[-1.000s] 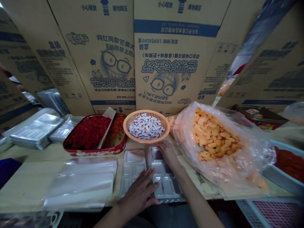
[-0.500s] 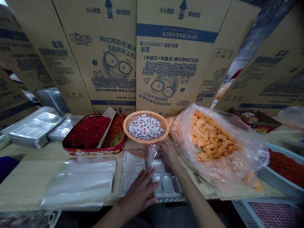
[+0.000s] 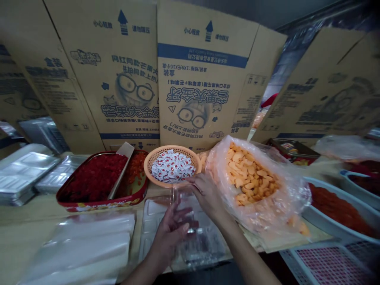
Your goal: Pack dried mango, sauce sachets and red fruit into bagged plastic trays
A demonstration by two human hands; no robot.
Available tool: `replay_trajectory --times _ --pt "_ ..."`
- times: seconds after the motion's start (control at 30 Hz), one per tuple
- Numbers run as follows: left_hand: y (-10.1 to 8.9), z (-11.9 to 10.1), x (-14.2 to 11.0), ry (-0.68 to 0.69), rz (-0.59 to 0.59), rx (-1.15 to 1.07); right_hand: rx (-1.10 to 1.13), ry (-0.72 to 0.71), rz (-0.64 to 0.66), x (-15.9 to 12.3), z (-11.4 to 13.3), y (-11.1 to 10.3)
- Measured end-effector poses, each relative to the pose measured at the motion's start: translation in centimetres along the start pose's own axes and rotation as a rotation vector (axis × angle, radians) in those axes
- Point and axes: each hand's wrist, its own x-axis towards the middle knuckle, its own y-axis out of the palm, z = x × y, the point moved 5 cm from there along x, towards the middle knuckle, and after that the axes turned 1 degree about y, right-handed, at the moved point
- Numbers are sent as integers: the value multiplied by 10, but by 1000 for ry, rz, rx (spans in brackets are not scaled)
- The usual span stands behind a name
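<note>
My right hand [image 3: 206,194] is closed, its fingertips pinching the upper edge of a clear plastic bag [image 3: 181,193] just in front of the basket. A clear compartment tray [image 3: 204,241] shows below, within or under the film; I cannot tell which. My left hand [image 3: 170,233] has its fingers apart, beside the bag's left side, palm turned toward it. Partly behind the left hand, another compartment tray [image 3: 150,221] lies flat on the table. An orange basket [image 3: 148,170] of small white-and-red sachets [image 3: 173,166] stands just beyond the hands.
A red tin [image 3: 101,204] holds dark red pieces and a flat scraper [image 3: 121,170]. Flat clear bags [image 3: 86,241] lie at left, stacked trays [image 3: 23,170] behind. An open bag of orange pieces [image 3: 252,174] and a blue-white tub [image 3: 323,213] stand right. Cardboard boxes [image 3: 202,91] wall the back.
The plastic under my right hand has risen and shifted. My left hand has turned from lying over the trays to standing on edge beside the bag. The whole view has shifted to the right.
</note>
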Motion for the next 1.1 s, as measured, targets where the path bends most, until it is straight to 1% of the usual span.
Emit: replay_trajectory --times 0.07,0.1,0.13,0.2,0.23,0.27,0.3,0.33,0.37,0.43,0.5,0.57,0.7,0.83,0.97,1.03,1.1 --pt "-3 -8 1 -120 -36 -120 74 42 25 15 -6 6" --pt "-8 -13 -1 -148 -69 -147 109 96 -15 22 -17 7" --pt "-15 -18 -3 -167 -108 -164 130 166 -94 27 -32 4" --pt "-32 -25 -8 -193 -190 -190 74 319 -328 30 -70 -13" --pt "-40 -28 -10 -201 -233 -204 -21 397 -437 27 -90 -25" --pt "-48 -30 -11 -208 -273 -217 -145 476 -514 21 -110 -40" --pt "-54 -31 -11 -220 -303 -225 -273 553 -553 13 -129 -55" --pt "-59 -32 -10 -234 -321 -225 -395 635 -550 3 -147 -70" --pt "-62 -33 -8 -245 -334 -220 -465 699 -532 -7 -164 -84" --pt "-64 -35 -2 -258 -333 -214 -529 786 -452 -25 -193 -104" --pt "-62 -36 4 -264 -320 -225 -556 833 -349 -37 -216 -112" --pt "-59 -36 8 -272 -308 -242 -601 875 -256 -41 -233 -111" --pt "-53 -32 10 -273 -314 -265 -695 950 -163 -35 -253 -98" --pt "-48 -28 14 -270 -298 -273 -705 981 -129 -27 -259 -92" --pt "-45 -23 24 -284 -257 -276 -613 1016 -152 -29 -252 -102" --pt "-42 -20 30 -296 -217 -284 -536 1043 -207 -33 -243 -111" --pt "-37 -15 36 -315 -175 -282 -436 1052 -282 -37 -227 -121"
